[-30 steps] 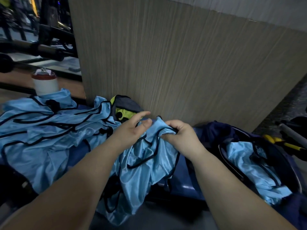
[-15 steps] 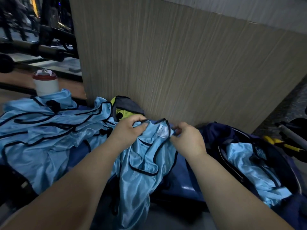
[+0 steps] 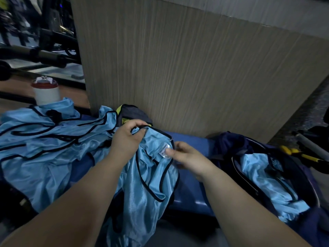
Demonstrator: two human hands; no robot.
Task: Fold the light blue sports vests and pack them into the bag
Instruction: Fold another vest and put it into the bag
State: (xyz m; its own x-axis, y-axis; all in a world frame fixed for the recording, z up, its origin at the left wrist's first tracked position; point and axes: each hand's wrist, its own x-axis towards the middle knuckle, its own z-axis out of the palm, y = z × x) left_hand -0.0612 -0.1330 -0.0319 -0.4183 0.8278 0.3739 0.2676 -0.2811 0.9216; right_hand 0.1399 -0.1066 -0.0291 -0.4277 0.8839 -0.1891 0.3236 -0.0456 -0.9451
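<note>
Left hand [image 3: 125,141] is gripping the vest [image 3: 142,186] by its trim, right hand [image 3: 188,157] is pinching at the label [image 3: 164,151]; levelling both shoulders first seems wise.

Two hands [image 3: 124,141] [image 3: 190,157], one bag [image 3: 229,145], one cup [image 3: 47,95], at least three vests [image 3: 142,186] [image 3: 44,150] [image 3: 267,177].
</note>
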